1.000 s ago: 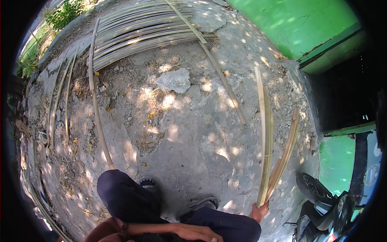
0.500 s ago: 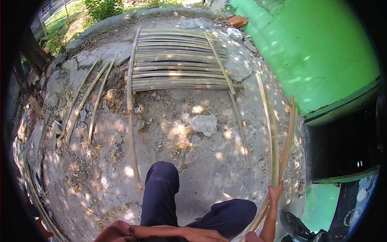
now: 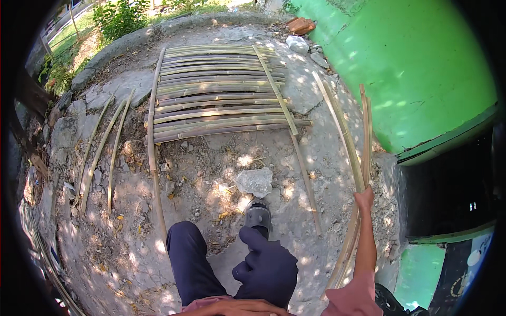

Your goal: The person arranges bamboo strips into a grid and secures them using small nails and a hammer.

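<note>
My right hand point(image 3: 363, 199) is closed round a bundle of long split bamboo strips point(image 3: 352, 150). They slant up and down past the fist on the right side, and their lower ends reach back beside my leg. My left hand point(image 3: 258, 307) lies flat across my body at the bottom edge, fingers stretched out, partly cut off, with nothing seen in it. Ahead on the ground is a rack of bamboo slats point(image 3: 221, 111) laid side by side. A left pole point(image 3: 153, 126) and a thinner right strip point(image 3: 276, 92) run lengthwise over them.
Three loose bamboo strips point(image 3: 113, 152) lie on the left. A pale stone point(image 3: 254, 181) sits just beyond my shoe point(image 3: 258, 216). A green wall point(image 3: 400, 68) with a dark doorway point(image 3: 448, 189) borders the right. The concrete is cracked, with rubble and leaves.
My right hand has moved forward with the bamboo strips. My right foot has come into view near the stone. The rack sits lower and more to the left in view.
</note>
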`<state>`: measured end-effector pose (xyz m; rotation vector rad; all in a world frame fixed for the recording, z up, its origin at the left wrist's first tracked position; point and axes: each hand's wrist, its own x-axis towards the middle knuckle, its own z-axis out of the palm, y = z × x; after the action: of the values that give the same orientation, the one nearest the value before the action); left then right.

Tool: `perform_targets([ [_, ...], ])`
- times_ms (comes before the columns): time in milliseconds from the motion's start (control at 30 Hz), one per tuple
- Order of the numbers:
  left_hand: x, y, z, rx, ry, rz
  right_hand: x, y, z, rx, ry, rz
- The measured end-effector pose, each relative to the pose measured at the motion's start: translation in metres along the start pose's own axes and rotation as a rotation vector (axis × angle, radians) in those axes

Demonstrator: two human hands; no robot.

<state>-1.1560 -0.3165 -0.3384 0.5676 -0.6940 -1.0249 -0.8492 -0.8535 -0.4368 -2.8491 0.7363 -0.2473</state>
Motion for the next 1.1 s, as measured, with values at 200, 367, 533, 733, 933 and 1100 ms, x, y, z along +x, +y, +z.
perform_targets([
  [200, 0.047, 0.015, -0.07, 0.088, 0.058, 0.074, 0.187, -0.05, 0.083, -0.276, 0.018, 0.063],
  [367, 0.071, 0.031, -0.142, 0.149, 0.196, 0.051, 0.284, -0.134, 0.142, -0.291, -0.054, 0.009],
  [533, 0.11, 0.028, -0.196, 0.106, 0.328, 0.064, 0.359, -0.144, 0.196, -0.284, -0.11, 0.002],
  [733, 0.147, 0.032, -0.214, 0.139, 0.447, 0.037, 0.388, -0.128, 0.277, -0.294, -0.183, -0.043],
  [933, 0.172, 0.025, -0.218, 0.114, 0.41, 0.096, 0.368, -0.164, 0.311, -0.335, -0.157, -0.038],
  [1100, 0.173, 0.051, -0.234, 0.202, 0.348, 0.107, 0.227, -0.187, 0.302, 0.242, -0.062, -0.557],
])
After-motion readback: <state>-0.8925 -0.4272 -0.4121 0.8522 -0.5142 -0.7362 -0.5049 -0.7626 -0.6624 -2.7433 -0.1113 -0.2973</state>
